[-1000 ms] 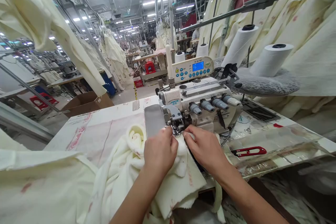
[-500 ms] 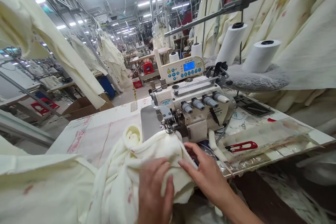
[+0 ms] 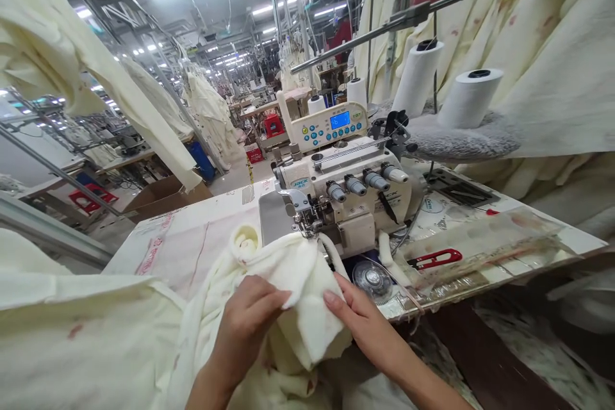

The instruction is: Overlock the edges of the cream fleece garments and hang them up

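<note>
While at the machine [image 3: 356,229], cream fabric [image 3: 312,298] firm in left grip [image 3: 247,317] and right grip [image 3: 360,317].

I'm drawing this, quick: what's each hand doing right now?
Left hand: closed, pinching the loosely folded, soft cream fabric.
Right hand: closed, thumb and fingers holding that fabric near its edge.

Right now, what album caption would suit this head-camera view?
Left hand and right hand hold cream-coloured, red-marked cloth at a boxy white sewing machine.
</note>
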### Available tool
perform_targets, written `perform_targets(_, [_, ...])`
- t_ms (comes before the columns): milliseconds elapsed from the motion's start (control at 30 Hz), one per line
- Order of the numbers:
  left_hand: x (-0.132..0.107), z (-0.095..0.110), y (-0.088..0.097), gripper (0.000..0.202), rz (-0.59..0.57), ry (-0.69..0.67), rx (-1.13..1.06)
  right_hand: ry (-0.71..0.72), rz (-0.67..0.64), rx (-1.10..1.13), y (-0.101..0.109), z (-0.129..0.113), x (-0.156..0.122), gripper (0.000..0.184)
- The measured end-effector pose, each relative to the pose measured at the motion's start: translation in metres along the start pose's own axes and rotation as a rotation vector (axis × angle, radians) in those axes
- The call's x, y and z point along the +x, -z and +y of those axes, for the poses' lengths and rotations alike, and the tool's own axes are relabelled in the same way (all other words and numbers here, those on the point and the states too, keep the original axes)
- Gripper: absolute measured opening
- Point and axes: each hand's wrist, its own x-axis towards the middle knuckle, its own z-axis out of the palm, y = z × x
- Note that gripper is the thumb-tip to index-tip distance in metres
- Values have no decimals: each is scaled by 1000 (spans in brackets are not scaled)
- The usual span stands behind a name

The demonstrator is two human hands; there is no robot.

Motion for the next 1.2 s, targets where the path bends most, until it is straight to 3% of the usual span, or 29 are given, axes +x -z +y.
perform_targets(100, [10, 18, -6, 12, 103, 19, -28, -20, 18, 2, -5, -2, 2, 34])
perform_targets(200, [9, 38, -30, 19, 159, -97, 103, -71, 18, 184, -9, -4, 2, 27])
perform_targets(333, [-5, 47, -56, 28, 231, -124, 202, -159, 76, 380, -6, -2, 7, 30])
perform_targets(467, [5, 45, -50, 13, 172, -139, 174, -24, 130, 117, -1, -2, 20, 38])
perform_targets(567, [29, 38, -39, 23, 127, -48, 117, 97, 135, -101, 0, -8, 23, 36])
perform_targets(733, [50, 24, -42, 26, -23, 161, 197, 31, 211, -255, 5, -7, 13, 54])
perform_targets(867, [48, 24, -48, 31, -105, 192, 252, -16, 256, -96, 6, 7, 9, 61])
perform_targets(1000, [53, 24, -47, 38, -169, 224, 280, -95, 189, 156, 5, 14, 13, 47])
perform_targets(1100, [52, 25, -45, 37, -161, 214, 298, -90, 115, 274, 5, 10, 18, 40])
perform_targets(1200, [38, 30, -45, 31, -60, 140, 217, -51, 87, 323, 6, 2, 18, 32])
